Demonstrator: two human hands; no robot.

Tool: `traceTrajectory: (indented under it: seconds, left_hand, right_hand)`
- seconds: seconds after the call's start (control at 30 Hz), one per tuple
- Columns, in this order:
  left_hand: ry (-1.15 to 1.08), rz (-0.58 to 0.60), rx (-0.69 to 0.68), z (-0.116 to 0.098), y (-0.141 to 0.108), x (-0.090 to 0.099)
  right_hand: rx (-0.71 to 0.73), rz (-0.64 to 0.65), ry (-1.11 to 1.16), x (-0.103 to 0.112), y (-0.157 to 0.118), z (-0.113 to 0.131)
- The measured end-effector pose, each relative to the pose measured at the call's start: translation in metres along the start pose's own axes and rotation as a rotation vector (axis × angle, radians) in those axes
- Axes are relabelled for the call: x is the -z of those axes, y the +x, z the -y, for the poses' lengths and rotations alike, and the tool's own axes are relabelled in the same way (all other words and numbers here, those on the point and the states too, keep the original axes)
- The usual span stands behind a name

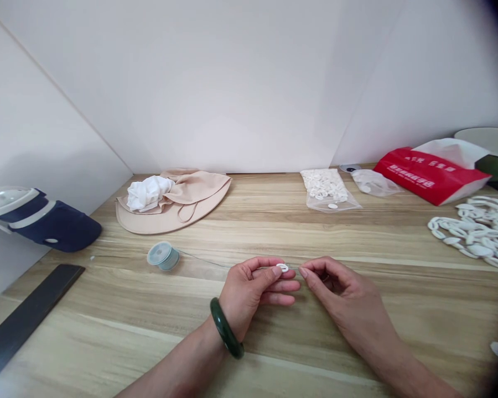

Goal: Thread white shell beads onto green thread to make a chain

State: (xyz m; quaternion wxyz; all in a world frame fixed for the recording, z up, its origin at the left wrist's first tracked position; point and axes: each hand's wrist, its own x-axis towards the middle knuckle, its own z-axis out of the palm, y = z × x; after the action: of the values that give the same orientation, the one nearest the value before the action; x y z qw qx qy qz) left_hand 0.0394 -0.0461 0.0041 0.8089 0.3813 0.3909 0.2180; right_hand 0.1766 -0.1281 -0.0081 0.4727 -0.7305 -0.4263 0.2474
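Note:
Between the thumb and fingers of my left hand (257,284) is a small white cowrie shell (282,267), oval with a slit along its middle. My left wrist wears a dark green bangle (226,329). Just to the right, my right hand (344,293) pinches a thin thread close to the shell; its other fingers are curled in. The thread (203,260) runs back from my left hand to a pale blue-green spool (163,256) on the table. Whether it passes through the shell is too small to tell.
Strings of white shells (479,232) lie at the right, near a red tissue pack (431,174). Behind my hands are a clear bag of shells (326,188) and another plastic bag (375,182). A beige hat (199,193), a navy bottle (62,224) and a dark bar (29,315) occupy the left.

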Motion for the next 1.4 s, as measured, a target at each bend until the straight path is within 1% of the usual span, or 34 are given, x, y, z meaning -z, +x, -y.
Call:
traceTrajectory:
  seconds: [0.3, 0.43, 0.6, 0.83, 1.0, 1.13, 1.2, 1.33, 1.4]
  left_hand:
    - [0.011, 0.006, 0.014, 0.0008, -0.0011, -0.0009]
    - [0.005, 0.023, -0.001, 0.0028, -0.0008, 0.0001]
    - [-0.007, 0.032, -0.015, 0.0038, -0.0005, -0.0015]
    - [0.035, 0.036, -0.008, 0.0043, -0.0012, -0.0028]
    - [0.049, 0.013, -0.022, 0.0033, -0.0016, -0.0047]
    - [0.054, 0.013, -0.034, 0.003, -0.0018, -0.0056]
    - [0.058, 0.017, -0.04, 0.0037, -0.0014, -0.0046]
    - [0.059, 0.028, -0.048, 0.0054, -0.0001, -0.0017]
    - [0.053, 0.026, -0.044, 0.0056, 0.0003, -0.0007]
  right_hand:
    - [-0.01, 0.049, 0.006, -0.0008, -0.0017, -0.0021]
    - [0.063, 0.045, 0.011, -0.0012, -0.0011, -0.0006]
    - [0.146, 0.051, -0.003, -0.0007, 0.0001, -0.0045]
    - [0.165, 0.085, -0.011, -0.0011, 0.0006, -0.007]
    - [0.161, 0.081, -0.008, -0.002, 0.0006, -0.0065]
    - [0.185, 0.068, -0.014, -0.0018, 0.0009, -0.0053]
    - [0.174, 0.063, -0.009, -0.0022, 0.001, -0.0049]
    - [0.072, 0.045, 0.032, -0.0036, 0.0003, -0.0049]
    - [0.078, 0.049, 0.031, -0.0039, -0.0003, -0.0051]
